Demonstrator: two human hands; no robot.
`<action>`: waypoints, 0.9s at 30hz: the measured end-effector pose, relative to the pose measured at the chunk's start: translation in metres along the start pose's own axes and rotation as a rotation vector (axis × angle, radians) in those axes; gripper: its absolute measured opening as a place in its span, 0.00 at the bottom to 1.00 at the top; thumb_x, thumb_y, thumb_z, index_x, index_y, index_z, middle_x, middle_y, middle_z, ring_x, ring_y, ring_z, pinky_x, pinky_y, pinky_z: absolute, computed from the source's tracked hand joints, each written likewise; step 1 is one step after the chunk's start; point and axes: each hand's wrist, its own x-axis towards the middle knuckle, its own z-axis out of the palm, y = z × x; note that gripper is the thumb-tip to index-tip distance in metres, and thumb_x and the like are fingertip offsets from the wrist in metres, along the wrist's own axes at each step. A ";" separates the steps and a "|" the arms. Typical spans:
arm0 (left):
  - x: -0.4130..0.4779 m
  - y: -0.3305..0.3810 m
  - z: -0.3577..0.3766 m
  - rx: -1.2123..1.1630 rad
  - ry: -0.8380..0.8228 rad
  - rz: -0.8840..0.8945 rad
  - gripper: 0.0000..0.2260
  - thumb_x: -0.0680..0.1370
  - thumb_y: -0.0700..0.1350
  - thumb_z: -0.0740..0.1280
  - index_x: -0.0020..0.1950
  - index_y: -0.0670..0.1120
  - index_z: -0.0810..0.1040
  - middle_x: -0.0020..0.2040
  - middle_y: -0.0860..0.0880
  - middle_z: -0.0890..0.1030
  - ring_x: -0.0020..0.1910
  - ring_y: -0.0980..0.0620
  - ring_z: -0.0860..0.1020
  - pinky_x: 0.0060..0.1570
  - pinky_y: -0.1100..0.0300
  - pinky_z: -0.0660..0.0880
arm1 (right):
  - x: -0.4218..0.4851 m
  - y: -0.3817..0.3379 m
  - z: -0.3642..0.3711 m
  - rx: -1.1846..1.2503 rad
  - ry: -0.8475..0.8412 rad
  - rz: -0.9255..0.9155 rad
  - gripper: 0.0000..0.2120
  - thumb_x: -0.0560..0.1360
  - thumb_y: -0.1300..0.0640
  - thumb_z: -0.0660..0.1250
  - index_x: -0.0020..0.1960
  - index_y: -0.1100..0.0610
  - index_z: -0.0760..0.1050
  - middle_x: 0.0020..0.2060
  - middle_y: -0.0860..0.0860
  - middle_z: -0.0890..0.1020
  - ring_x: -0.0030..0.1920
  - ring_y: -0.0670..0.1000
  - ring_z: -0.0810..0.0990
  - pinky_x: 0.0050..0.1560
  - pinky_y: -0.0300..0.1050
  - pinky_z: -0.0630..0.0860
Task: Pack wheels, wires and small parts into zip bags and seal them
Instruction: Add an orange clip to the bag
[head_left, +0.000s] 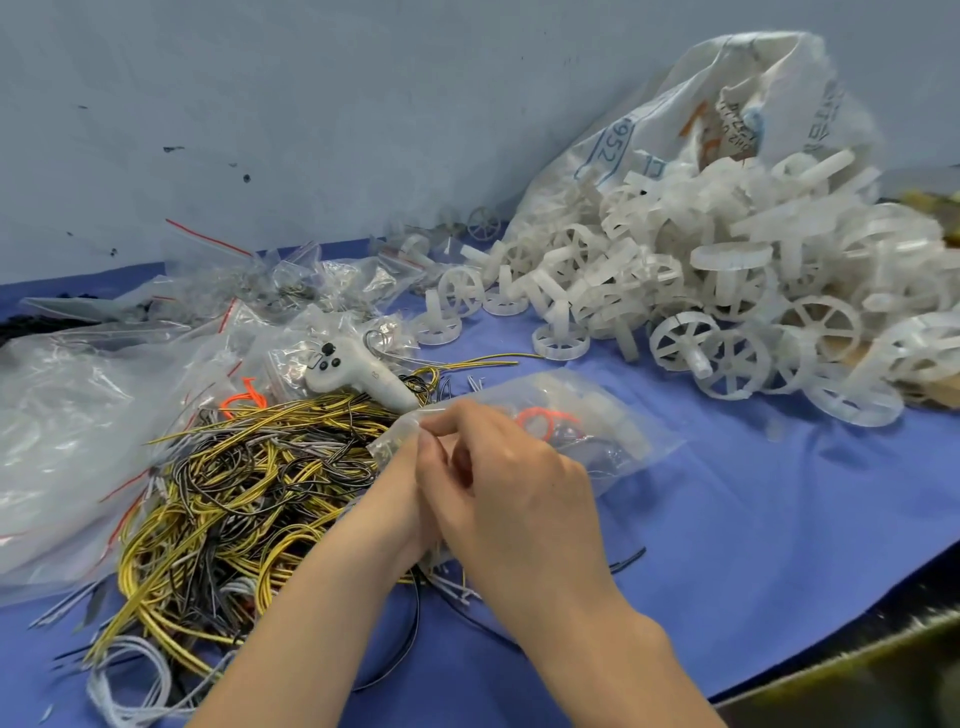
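Zip bag (566, 431), already holding an orange ring and parts, lies mid-surface; both hands' fingers (441, 421) pinch its mouth, apparently sealing. Wires (234, 493) at 9 o'clock and wheels (727, 301) at 2 o'clock remain unpacked.

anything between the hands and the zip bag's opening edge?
Nothing visible. Both the left hand and right hand already pinch the zip bag at its near edge, over the wire pile.

Blue digits "952" were readable on the large white sack (618, 150) beyond the hands; its other print stayed illegible.
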 end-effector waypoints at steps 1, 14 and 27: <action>0.008 0.000 0.001 -0.063 -0.058 -0.037 0.32 0.86 0.40 0.43 0.30 0.47 0.79 0.24 0.52 0.79 0.22 0.65 0.76 0.23 0.73 0.71 | 0.000 0.000 0.000 -0.009 0.005 0.001 0.06 0.73 0.49 0.70 0.42 0.47 0.74 0.34 0.40 0.62 0.28 0.47 0.72 0.27 0.40 0.62; -0.022 0.030 -0.051 -0.054 -0.242 -0.177 0.13 0.84 0.45 0.59 0.60 0.46 0.81 0.56 0.46 0.84 0.57 0.50 0.82 0.58 0.57 0.78 | 0.001 0.007 0.003 0.024 -0.066 0.066 0.03 0.78 0.46 0.65 0.48 0.44 0.76 0.31 0.39 0.69 0.35 0.45 0.75 0.31 0.41 0.63; -0.061 0.040 -0.115 0.860 -0.158 -0.292 0.08 0.82 0.50 0.61 0.48 0.52 0.79 0.33 0.50 0.83 0.28 0.54 0.82 0.30 0.62 0.77 | 0.002 0.011 0.010 0.086 -0.048 0.125 0.04 0.78 0.47 0.67 0.46 0.45 0.76 0.29 0.43 0.75 0.36 0.48 0.73 0.28 0.42 0.64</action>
